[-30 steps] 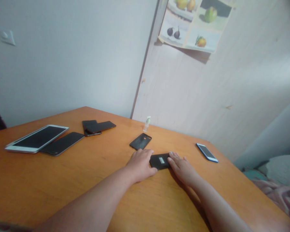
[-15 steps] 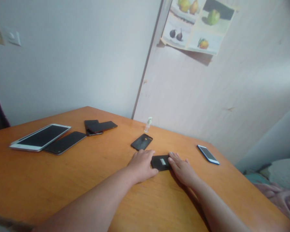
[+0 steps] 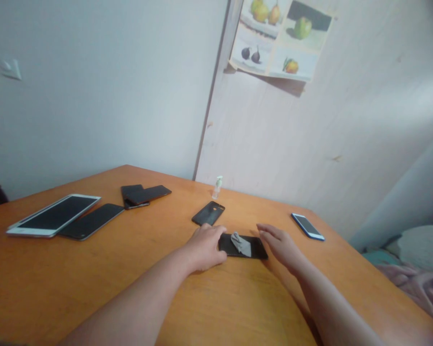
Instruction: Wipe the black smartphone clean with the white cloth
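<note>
A black phone (image 3: 259,248) lies flat on the table in front of me, its long side running left to right. On top of it rests a small crumpled grey cloth (image 3: 241,244). My left hand (image 3: 206,246) grips the phone's left end between thumb and fingers. Just beyond the right end, my right hand (image 3: 279,245) hovers with its fingers stretched out and nothing visible in it. Behind the left hand is a black phone case (image 3: 208,213) with a round hole near its top.
A small clear pump bottle (image 3: 217,188) stands at the back of the wooden table (image 3: 147,283). To the left lie a white tablet (image 3: 56,215), a dark phone (image 3: 94,221) and a pile of dark phones (image 3: 151,194). A blue-edged phone (image 3: 308,226) is at right.
My right hand has come off the phone's right end and moved slightly right. A grey cloth now lies on the phone, where a pale label showed before. The left hand keeps its hold.
</note>
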Motion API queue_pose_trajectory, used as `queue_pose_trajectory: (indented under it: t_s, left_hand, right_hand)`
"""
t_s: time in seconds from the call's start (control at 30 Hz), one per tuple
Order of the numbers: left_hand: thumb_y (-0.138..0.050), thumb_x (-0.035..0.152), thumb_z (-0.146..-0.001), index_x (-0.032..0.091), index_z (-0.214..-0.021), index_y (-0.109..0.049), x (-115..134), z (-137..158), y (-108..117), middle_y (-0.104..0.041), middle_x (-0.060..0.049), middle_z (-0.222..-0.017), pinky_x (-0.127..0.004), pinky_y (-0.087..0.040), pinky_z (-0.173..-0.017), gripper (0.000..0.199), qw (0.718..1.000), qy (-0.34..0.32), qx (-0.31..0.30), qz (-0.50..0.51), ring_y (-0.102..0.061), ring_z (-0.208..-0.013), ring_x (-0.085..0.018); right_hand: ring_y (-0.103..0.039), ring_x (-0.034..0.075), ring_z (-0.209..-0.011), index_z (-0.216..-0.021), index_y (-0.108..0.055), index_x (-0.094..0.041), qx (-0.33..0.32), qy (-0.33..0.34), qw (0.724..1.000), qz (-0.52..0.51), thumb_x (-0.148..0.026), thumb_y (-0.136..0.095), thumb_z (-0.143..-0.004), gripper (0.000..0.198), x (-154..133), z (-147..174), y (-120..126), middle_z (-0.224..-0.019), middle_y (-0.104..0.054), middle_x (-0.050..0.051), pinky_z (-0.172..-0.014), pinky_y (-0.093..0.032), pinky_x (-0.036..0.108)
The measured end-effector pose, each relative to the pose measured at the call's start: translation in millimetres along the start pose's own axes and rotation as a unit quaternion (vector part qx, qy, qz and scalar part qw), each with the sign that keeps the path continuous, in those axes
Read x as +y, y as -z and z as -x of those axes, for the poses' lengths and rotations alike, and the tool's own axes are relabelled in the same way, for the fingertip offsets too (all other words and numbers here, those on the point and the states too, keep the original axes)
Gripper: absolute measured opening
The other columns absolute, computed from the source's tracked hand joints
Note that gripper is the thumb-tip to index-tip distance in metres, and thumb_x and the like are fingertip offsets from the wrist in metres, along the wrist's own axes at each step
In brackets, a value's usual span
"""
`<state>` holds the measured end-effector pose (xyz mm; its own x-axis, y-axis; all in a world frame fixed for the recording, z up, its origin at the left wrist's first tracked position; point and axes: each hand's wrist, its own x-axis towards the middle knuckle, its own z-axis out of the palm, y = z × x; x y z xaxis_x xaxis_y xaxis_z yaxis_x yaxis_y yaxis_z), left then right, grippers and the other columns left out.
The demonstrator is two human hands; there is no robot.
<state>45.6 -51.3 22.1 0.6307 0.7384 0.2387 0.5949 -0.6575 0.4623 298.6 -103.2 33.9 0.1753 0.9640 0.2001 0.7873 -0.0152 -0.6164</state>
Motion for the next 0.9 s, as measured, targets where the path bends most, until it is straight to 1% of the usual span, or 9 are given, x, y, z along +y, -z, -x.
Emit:
queue_pose_trajectory:
  t_s: [0.13,0.23,0.37,0.43,0.57,0.63,0.7,0.8,0.9]
  left_hand:
    - [-0.061,0.029,-0.070,0.027,-0.122,-0.056,-6.6,1.1,5.3,-0.061,-0.007,-0.115,-0.034,-0.046,-0.091,0.052,1.000,-0.006,-0.013,0.002,-0.056,-0.109,-0.026]
    - [-0.059,0.026,-0.071,0.026,-0.122,-0.056,-9.6,2.3,10.5,-0.062,-0.007,-0.110,-0.032,-0.047,-0.091,0.050,0.999,-0.002,-0.032,0.008,-0.057,-0.107,-0.025]
    - [-0.057,0.023,-0.071,0.025,-0.120,-0.058,-14.3,2.5,12.8,-0.063,-0.006,-0.109,-0.032,-0.048,-0.089,0.049,0.999,0.017,-0.036,0.026,-0.059,-0.103,-0.024]
    - [-0.057,0.021,-0.071,0.024,-0.117,-0.059,-17.3,1.1,11.0,-0.064,-0.006,-0.113,-0.033,-0.047,-0.092,0.047,0.999,-0.001,-0.021,0.031,-0.059,-0.105,-0.024]
    - [-0.054,0.018,-0.076,0.019,-0.117,-0.059,-19.3,-2.5,5.8,-0.061,-0.009,-0.123,-0.036,-0.043,-0.101,0.041,0.995,-0.048,0.078,0.028,-0.056,-0.115,-0.024]
    - [-0.051,0.024,-0.084,0.019,-0.121,-0.057,-15.9,-1.9,3.8,-0.060,-0.010,-0.126,-0.039,-0.042,-0.103,0.038,0.990,-0.055,0.128,0.026,-0.055,-0.118,-0.024]
    - [-0.047,0.031,-0.091,0.019,-0.124,-0.056,-9.1,1.3,1.9,-0.060,-0.011,-0.128,-0.041,-0.043,-0.104,0.037,0.987,-0.064,0.149,0.017,-0.054,-0.120,-0.025]
    - [-0.042,0.037,-0.095,0.018,-0.131,-0.052,4.3,9.3,-2.5,-0.056,-0.011,-0.134,-0.041,-0.040,-0.107,0.042,0.988,-0.083,0.132,-0.020,-0.051,-0.125,-0.024]
    - [-0.042,0.044,-0.095,0.015,-0.140,-0.042,15.0,16.7,-8.9,-0.044,-0.014,-0.146,-0.043,-0.035,-0.111,0.054,0.989,-0.091,0.098,-0.069,-0.042,-0.134,-0.026]
  right_hand:
    - [-0.042,0.025,-0.134,-0.144,-0.042,-0.018,-0.173,0.031,0.984,0.014,-0.036,-0.056,-0.081,0.067,7.0,3.4,9.6,-0.146,-0.045,0.008,-0.113,-0.029,0.043]
    - [-0.041,0.027,-0.134,-0.145,-0.040,-0.021,-0.224,0.057,0.973,0.012,-0.036,-0.066,-0.074,0.077,9.5,7.8,14.1,-0.147,-0.044,0.007,-0.114,-0.026,0.044]
    - [-0.045,0.029,-0.131,-0.145,-0.041,-0.025,-0.233,0.068,0.970,0.001,-0.033,-0.071,-0.070,0.081,10.2,10.2,15.0,-0.145,-0.047,0.006,-0.112,-0.030,0.044]
    - [-0.046,0.030,-0.130,-0.144,-0.042,-0.025,-0.218,0.072,0.973,0.003,-0.033,-0.072,-0.068,0.082,6.8,11.1,11.9,-0.144,-0.048,0.006,-0.111,-0.031,0.045]
    - [-0.049,0.029,-0.127,-0.144,-0.042,-0.024,-0.219,0.090,0.971,-0.017,-0.034,-0.073,-0.068,0.083,-5.9,13.4,3.7,-0.143,-0.050,0.006,-0.108,-0.035,0.042]
    - [-0.050,0.029,-0.125,-0.142,-0.044,-0.023,-0.223,0.095,0.970,-0.024,-0.036,-0.074,-0.067,0.082,-11.0,13.8,0.9,-0.141,-0.051,0.007,-0.107,-0.037,0.041]
    - [-0.053,0.029,-0.122,-0.140,-0.047,-0.023,-0.223,0.094,0.970,-0.029,-0.037,-0.075,-0.066,0.081,-12.8,13.3,-0.9,-0.140,-0.053,0.007,-0.104,-0.039,0.041]
    - [-0.057,0.028,-0.116,-0.137,-0.050,-0.024,-0.224,0.094,0.969,-0.042,-0.037,-0.077,-0.064,0.078,-10.2,11.0,-3.1,-0.135,-0.057,0.006,-0.099,-0.043,0.039]
    - [-0.057,0.029,-0.114,-0.136,-0.050,-0.024,-0.220,0.093,0.971,-0.030,-0.042,-0.078,-0.063,0.080,-7.0,8.6,-4.6,-0.132,-0.059,0.007,-0.097,-0.044,0.039]
